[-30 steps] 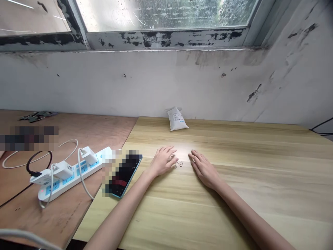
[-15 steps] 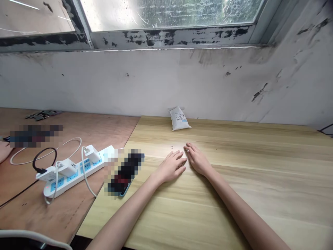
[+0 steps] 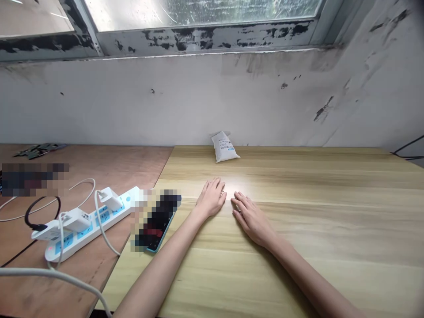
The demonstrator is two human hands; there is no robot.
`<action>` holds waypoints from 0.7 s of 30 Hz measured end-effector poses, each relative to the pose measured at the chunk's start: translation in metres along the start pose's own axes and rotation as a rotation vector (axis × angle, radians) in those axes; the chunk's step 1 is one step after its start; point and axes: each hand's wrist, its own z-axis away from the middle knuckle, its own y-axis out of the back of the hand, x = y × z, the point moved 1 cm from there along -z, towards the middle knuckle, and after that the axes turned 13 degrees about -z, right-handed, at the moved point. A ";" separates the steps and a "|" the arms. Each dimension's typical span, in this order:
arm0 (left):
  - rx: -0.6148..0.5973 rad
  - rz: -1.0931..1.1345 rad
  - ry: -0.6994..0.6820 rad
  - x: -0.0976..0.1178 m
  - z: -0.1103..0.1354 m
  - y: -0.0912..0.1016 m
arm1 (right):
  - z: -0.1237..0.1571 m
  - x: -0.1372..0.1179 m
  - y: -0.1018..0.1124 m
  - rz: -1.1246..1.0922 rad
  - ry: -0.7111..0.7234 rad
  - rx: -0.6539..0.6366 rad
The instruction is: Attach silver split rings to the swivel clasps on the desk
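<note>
My left hand lies palm down on the light wooden table, fingers stretched forward. A small thin ring shows in the gap between its thumb and fingers; whether they touch it I cannot tell. My right hand rests palm down a little to the right, fingers extended and thumb slightly apart. Something tiny and shiny shows between that thumb and forefinger, too small to name. Beyond both hands, a white labelled packet leans near the wall.
To the left lies a phone, its screen partly pixelated. A white power strip with plugged-in chargers and cables sits on the reddish-brown board. A grey-white cable curves through the near left corner.
My left hand has moved forward and left, so the ring now shows beside its thumb. My right hand has drawn back and right, widening the gap between hands. The view has shifted slightly.
</note>
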 end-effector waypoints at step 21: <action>0.073 0.262 -0.062 0.010 0.046 0.014 | -0.029 0.000 -0.016 -0.220 0.042 0.017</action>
